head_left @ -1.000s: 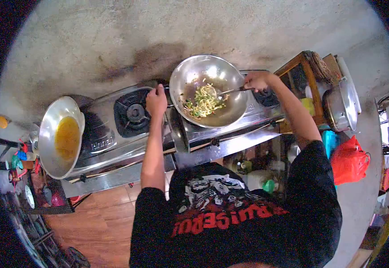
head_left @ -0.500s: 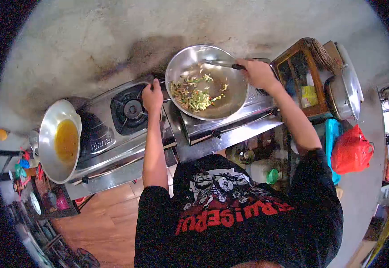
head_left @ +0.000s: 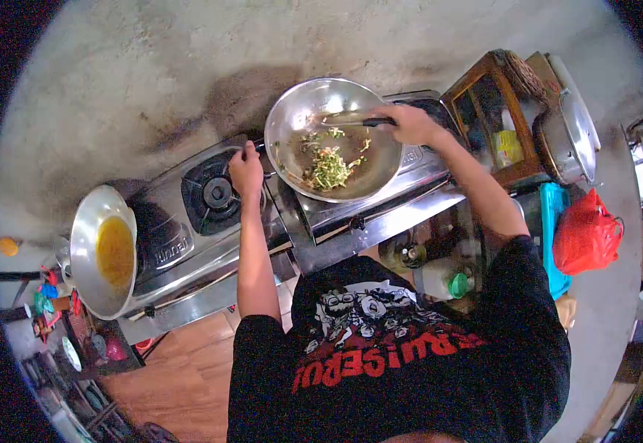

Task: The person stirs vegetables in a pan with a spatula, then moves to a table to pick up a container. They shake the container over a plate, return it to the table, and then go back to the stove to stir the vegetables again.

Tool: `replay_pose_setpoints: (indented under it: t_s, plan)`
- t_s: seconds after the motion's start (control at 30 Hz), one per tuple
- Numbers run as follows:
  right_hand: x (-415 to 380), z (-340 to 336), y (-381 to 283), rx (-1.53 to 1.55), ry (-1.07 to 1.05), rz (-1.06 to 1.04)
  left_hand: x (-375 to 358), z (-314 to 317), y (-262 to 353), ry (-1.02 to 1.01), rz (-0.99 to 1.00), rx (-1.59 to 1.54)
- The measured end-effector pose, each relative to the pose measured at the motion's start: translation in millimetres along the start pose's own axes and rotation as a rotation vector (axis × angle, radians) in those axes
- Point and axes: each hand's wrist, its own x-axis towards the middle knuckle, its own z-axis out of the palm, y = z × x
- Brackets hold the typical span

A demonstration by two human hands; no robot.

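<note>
My left hand (head_left: 246, 173) is closed around the handle at the left side of a steel wok (head_left: 384, 159). The wok sits over the right-hand stove, and chopped vegetables (head_left: 330, 168) lie heaped in its lower middle, with scattered bits around them. Over the wok's right rim, my right hand (head_left: 411, 124) grips the black handle of a spatula (head_left: 345, 119). Its metal blade is inside the wok, above the heap, and is partly blurred.
A bare burner (head_left: 218, 193) lies beside my left forearm. Farther left, a second wok (head_left: 89, 258) holds brownish-yellow oil (head_left: 116, 251). To the right are a wooden glass-fronted cabinet (head_left: 510, 176), a large pot (head_left: 558, 144) and a red plastic bag (head_left: 587, 232). A concrete wall (head_left: 188, 59) rises behind.
The vegetables, more spread out before, now sit in a tighter heap. My right hand and the spatula have moved slightly left and down. The whole view has shifted a little.
</note>
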Motion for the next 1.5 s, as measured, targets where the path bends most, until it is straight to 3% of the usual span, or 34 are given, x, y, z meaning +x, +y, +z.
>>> replay_pose_setpoints:
  t_s: [0.1,0.23,0.37,0.5,0.57,0.63,0.7,0.77,0.83,0.93,1.1,1.2,1.33,1.5]
  plan:
    - [5,22,-3,0.104,0.027,-0.006,-6,-6,11,0.004,-0.013,0.004]
    - [-8,16,36,0.305,-0.173,-0.316,-15,-14,19,0.009,0.078,0.057]
    - [-16,-12,22,0.15,-0.209,-0.052,5,-2,-4,-0.032,0.059,-0.088]
    - [-3,20,10,0.319,-0.064,-0.177,-11,-10,16,-0.011,0.023,-0.108]
    - [-4,28,20,0.33,-0.058,-0.12,-11,-14,19,-0.016,0.028,0.041]
    - [-11,22,39,0.314,-0.258,-0.131,-9,-11,17,0.027,0.052,0.049]
    - [-28,-8,39,0.344,-0.226,-0.215,3,-2,-1,0.003,0.048,0.0]
    - [-41,-44,20,0.102,-0.268,-0.037,6,1,-13,0.092,0.121,0.003]
    - [-52,-66,7,0.036,-0.224,-0.041,-5,-8,7,0.042,0.069,0.125]
    - [-70,-75,-21,-0.087,-0.197,-0.013,-2,-1,-2,0.096,0.089,0.027]
    - [-73,-16,-50,-0.34,-0.028,0.079,-16,-6,18,0.043,0.017,-0.163]
    - [-66,0,-50,-0.414,-0.084,0.134,-11,-5,10,0.02,0.054,-0.16]
    - [-80,-39,-56,-0.317,-0.059,0.07,-16,-9,16,0.012,0.056,-0.182]
    - [-63,3,-37,-0.456,-0.062,0.151,-13,-5,9,0.02,0.047,-0.089]
